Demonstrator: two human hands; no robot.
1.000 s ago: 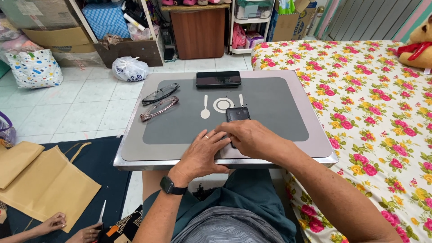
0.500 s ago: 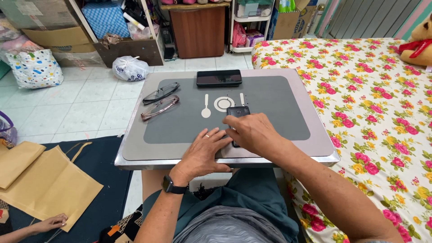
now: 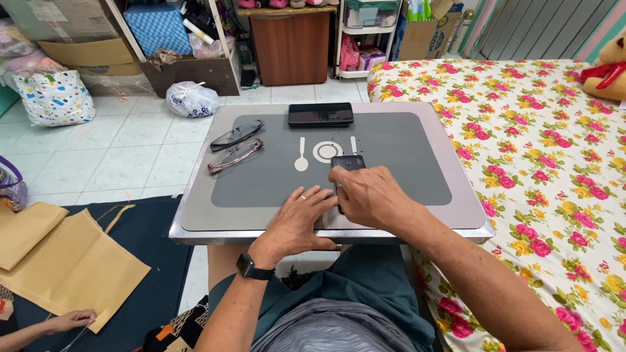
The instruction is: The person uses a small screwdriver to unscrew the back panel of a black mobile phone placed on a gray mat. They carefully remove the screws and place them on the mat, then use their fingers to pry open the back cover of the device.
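A small black device [image 3: 347, 162] lies on the dark grey mat [image 3: 391, 156] of a silver tray table [image 3: 195, 225]. My right hand [image 3: 368, 195] covers its near end with the fingers curled around it. My left hand [image 3: 298, 218] lies flat on the mat just left of it, fingers spread, and its fingertips touch my right hand. There is a ring on one finger and a black watch [image 3: 253, 267] on the wrist. Only the far end of the device shows.
Two pairs of glasses [image 3: 236, 134] [image 3: 235, 156] lie at the mat's left, and a black phone [image 3: 321, 114] at its far edge. A flowered bed [image 3: 554, 143] is on the right. On the floor at left, brown paper [image 3: 72, 264] lies by another person's hand [image 3: 68, 321].
Both hands stay nearly where they were on the mat and over the device. The view has shifted slightly.
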